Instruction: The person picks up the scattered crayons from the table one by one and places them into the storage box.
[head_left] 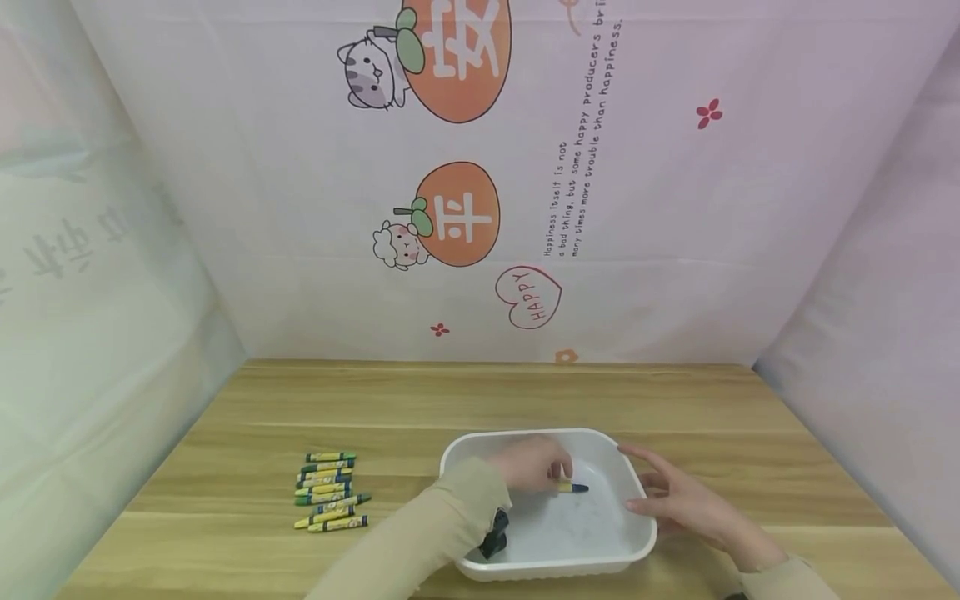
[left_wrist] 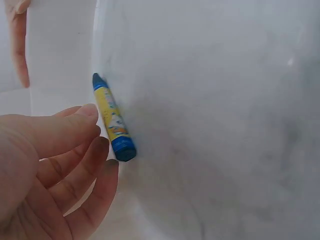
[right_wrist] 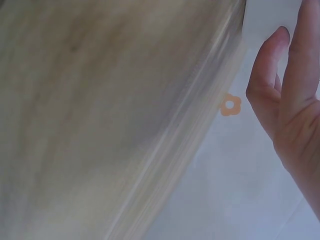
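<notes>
- Nearest, a pale, soft-looking left sleeve (head_left: 423, 533) ends in a loose cuff, and a black wrist device (head_left: 495, 537) with a hard, dark surface sits against it; the matching right sleeve (head_left: 791, 581) shows at the lower right.
- The left hand (head_left: 531, 464) is inside the tray, its fingers loosely bent and thumb forward, the tips just beside a crayon rather than wrapped around it; whether any tip touches it, I cannot tell.
- The right hand (head_left: 686, 502) is at the tray's right side, thumb and index finger spread apart along the rim, the other fingers bent beneath.
- The tray (head_left: 558, 567) is shallow, white and plastic-looking, an oblong with rounded corners and a smooth lip; its floor carries cloudy grey smudges.
- The blue crayon (left_wrist: 114, 117) is in the tray, a slim stick with a tapered dark tip, a faceted blunt end and a printed yellow wrapper banded in blue.
- Left of the tray and well apart from it, a row of crayons (head_left: 325, 490) lies close together, mostly sideways, yellow-wrapped with green, yellow and dark ends.
- The table (head_left: 720, 408) has a tan wood-grain top with long streaks.
- Farthest, a white cloth (head_left: 637, 292) hangs with faint creases, printed with round orange fruit, cartoon animals, lettering and a red outlined heart (head_left: 528, 297).
</notes>
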